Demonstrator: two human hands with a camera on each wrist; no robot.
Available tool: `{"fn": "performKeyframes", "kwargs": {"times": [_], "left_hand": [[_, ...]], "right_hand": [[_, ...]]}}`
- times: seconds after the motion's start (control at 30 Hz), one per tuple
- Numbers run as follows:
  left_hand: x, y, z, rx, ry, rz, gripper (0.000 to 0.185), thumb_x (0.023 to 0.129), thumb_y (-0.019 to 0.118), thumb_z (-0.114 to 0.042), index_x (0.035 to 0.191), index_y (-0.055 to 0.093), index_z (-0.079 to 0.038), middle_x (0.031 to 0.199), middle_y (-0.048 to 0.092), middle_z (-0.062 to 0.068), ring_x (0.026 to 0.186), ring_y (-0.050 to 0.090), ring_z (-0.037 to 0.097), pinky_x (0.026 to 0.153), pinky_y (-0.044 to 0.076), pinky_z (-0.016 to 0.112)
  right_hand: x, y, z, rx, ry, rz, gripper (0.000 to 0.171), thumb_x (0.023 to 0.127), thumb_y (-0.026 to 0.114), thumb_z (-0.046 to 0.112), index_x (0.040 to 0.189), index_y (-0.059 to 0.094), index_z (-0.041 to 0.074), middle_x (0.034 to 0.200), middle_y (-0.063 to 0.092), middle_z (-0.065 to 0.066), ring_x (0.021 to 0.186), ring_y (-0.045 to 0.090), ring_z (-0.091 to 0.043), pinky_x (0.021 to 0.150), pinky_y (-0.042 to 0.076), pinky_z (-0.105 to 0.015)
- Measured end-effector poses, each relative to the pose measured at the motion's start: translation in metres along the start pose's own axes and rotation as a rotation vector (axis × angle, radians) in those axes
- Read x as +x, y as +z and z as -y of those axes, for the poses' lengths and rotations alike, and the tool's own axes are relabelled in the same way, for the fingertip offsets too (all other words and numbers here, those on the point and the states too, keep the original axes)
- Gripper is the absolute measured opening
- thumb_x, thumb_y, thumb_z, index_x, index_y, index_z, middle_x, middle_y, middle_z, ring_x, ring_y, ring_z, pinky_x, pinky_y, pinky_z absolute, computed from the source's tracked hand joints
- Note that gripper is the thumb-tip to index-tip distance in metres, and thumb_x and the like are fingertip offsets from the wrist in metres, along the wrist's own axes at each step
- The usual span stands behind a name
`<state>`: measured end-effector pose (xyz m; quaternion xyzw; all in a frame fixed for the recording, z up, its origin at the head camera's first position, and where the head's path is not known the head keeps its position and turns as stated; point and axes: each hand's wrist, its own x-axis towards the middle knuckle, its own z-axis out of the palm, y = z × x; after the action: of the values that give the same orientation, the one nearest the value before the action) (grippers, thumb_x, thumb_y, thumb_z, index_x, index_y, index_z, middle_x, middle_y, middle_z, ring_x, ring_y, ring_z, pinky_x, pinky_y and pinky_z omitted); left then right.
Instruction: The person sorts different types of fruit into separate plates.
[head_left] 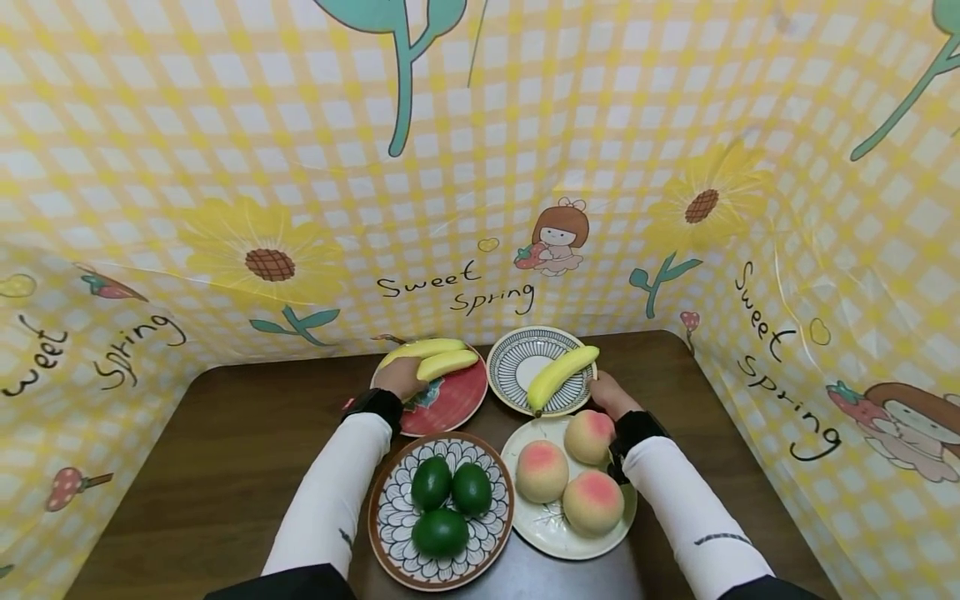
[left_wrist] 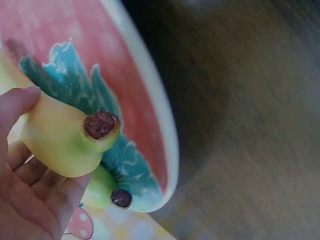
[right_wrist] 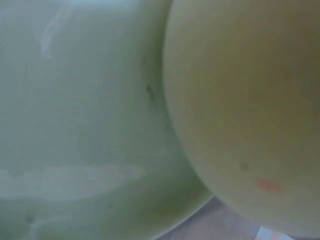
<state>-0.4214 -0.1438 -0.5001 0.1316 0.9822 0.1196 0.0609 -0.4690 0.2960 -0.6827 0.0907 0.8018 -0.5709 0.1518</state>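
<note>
My left hand (head_left: 400, 378) grips a yellow banana (head_left: 447, 364) over the red plate (head_left: 468, 404). In the left wrist view, the thumb lies on that banana (left_wrist: 60, 132) and the fingers pass beneath it. Behind it, a second banana (head_left: 423, 347) is on the same plate. To the right, another banana (head_left: 561, 377) lies across the blue-and-white patterned plate (head_left: 510, 377). My right hand (head_left: 611, 395) is at this plate's right rim, its fingertips partly hidden; whether they pinch the rim is unclear. The right wrist view shows no fingers, only a peach (right_wrist: 245, 110) on a pale green plate (right_wrist: 85, 115).
Nearer me, a brown-rimmed plate (head_left: 384, 533) holds three green fruits (head_left: 440, 533). Beside it, three peaches (head_left: 593, 503) sit on the pale plate (head_left: 547, 533), close under my right wrist. The brown table (head_left: 217, 467) meets a yellow checked cloth (head_left: 337, 225) behind.
</note>
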Motion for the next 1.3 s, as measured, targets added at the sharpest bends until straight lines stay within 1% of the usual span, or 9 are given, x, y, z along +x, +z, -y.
{"fn": "performKeyframes", "kwargs": {"times": [0.1, 0.2, 0.37, 0.5, 0.67, 0.77, 0.97, 1.13, 1.3], "left_hand": [[-0.002, -0.007, -0.003, 0.002, -0.010, -0.008, 0.026, 0.089, 0.073, -0.019, 0.109, 0.067, -0.004, 0.103, 0.073, 0.014, 0.093, 0.064, 0.029, 0.087, 0.049, 0.046], [-0.001, -0.015, -0.007, -0.007, -0.039, -0.006, 0.033, 0.093, 0.071, -0.022, 0.120, 0.066, -0.004, 0.108, 0.072, 0.015, 0.092, 0.063, 0.029, 0.083, 0.048, 0.045], [0.004, -0.027, -0.019, -0.061, -0.048, -0.023, 0.036, 0.095, 0.069, -0.024, 0.126, 0.065, -0.005, 0.111, 0.072, 0.016, 0.093, 0.066, 0.030, 0.082, 0.051, 0.048], [0.010, -0.034, -0.032, -0.077, 0.005, -0.066, 0.031, 0.094, 0.069, -0.023, 0.120, 0.068, -0.005, 0.108, 0.073, 0.016, 0.093, 0.067, 0.030, 0.083, 0.052, 0.049], [0.016, -0.041, -0.054, -0.070, 0.024, -0.091, 0.025, 0.094, 0.071, -0.026, 0.108, 0.068, -0.007, 0.099, 0.072, 0.012, 0.087, 0.063, 0.027, 0.082, 0.050, 0.045], [0.018, -0.042, -0.066, -0.071, 0.023, -0.110, 0.023, 0.092, 0.072, -0.025, 0.106, 0.067, -0.008, 0.097, 0.071, 0.011, 0.086, 0.062, 0.026, 0.081, 0.050, 0.044], [0.025, -0.042, -0.089, -0.081, 0.049, -0.147, 0.025, 0.092, 0.071, -0.021, 0.111, 0.070, -0.005, 0.104, 0.075, 0.014, 0.095, 0.068, 0.030, 0.086, 0.053, 0.046], [0.034, -0.031, -0.103, -0.071, 0.082, -0.181, 0.026, 0.089, 0.075, -0.026, 0.105, 0.071, -0.006, 0.094, 0.073, 0.011, 0.084, 0.066, 0.026, 0.076, 0.052, 0.040], [0.039, -0.022, -0.119, -0.093, 0.055, -0.130, 0.029, 0.090, 0.075, -0.030, 0.108, 0.072, -0.007, 0.095, 0.073, 0.011, 0.081, 0.065, 0.025, 0.072, 0.051, 0.038]], "right_hand": [[-0.020, 0.005, 0.021, -0.026, 0.035, -0.015, 0.040, 0.110, 0.031, 0.019, 0.135, 0.050, -0.007, 0.113, 0.065, -0.019, 0.102, 0.064, -0.023, 0.090, 0.050, -0.028], [-0.094, 0.013, 0.082, -0.053, -0.007, -0.007, 0.039, 0.110, 0.028, 0.014, 0.130, 0.052, -0.010, 0.110, 0.065, -0.019, 0.100, 0.062, -0.022, 0.089, 0.049, -0.026], [-0.014, 0.000, 0.010, -0.020, -0.073, 0.011, 0.036, 0.110, 0.037, 0.024, 0.120, 0.059, -0.002, 0.099, 0.067, -0.010, 0.090, 0.064, -0.018, 0.084, 0.051, -0.029], [-0.031, 0.000, 0.022, 0.008, -0.089, 0.034, 0.037, 0.109, 0.038, 0.020, 0.124, 0.058, -0.007, 0.107, 0.067, -0.017, 0.099, 0.064, -0.025, 0.095, 0.051, -0.036], [-0.020, 0.000, 0.017, -0.033, -0.062, 0.002, 0.033, 0.107, 0.034, 0.019, 0.114, 0.061, 0.000, 0.095, 0.068, -0.008, 0.087, 0.064, -0.016, 0.082, 0.051, -0.027], [-0.019, 0.002, 0.019, -0.050, -0.031, 0.003, 0.035, 0.108, 0.032, 0.019, 0.119, 0.059, 0.000, 0.099, 0.067, -0.009, 0.091, 0.064, -0.017, 0.084, 0.051, -0.028], [-0.069, 0.006, 0.060, -0.007, -0.038, 0.021, 0.039, 0.110, 0.035, 0.021, 0.128, 0.055, -0.008, 0.111, 0.065, -0.021, 0.103, 0.063, -0.029, 0.098, 0.050, -0.040], [-0.118, 0.013, 0.103, -0.040, -0.016, -0.009, 0.041, 0.108, 0.029, 0.013, 0.129, 0.052, -0.014, 0.110, 0.064, -0.023, 0.105, 0.061, -0.030, 0.099, 0.048, -0.040], [-0.132, 0.018, 0.117, -0.058, -0.010, -0.019, 0.041, 0.109, 0.026, 0.011, 0.131, 0.050, -0.015, 0.113, 0.063, -0.023, 0.108, 0.059, -0.030, 0.100, 0.046, -0.036]]}}
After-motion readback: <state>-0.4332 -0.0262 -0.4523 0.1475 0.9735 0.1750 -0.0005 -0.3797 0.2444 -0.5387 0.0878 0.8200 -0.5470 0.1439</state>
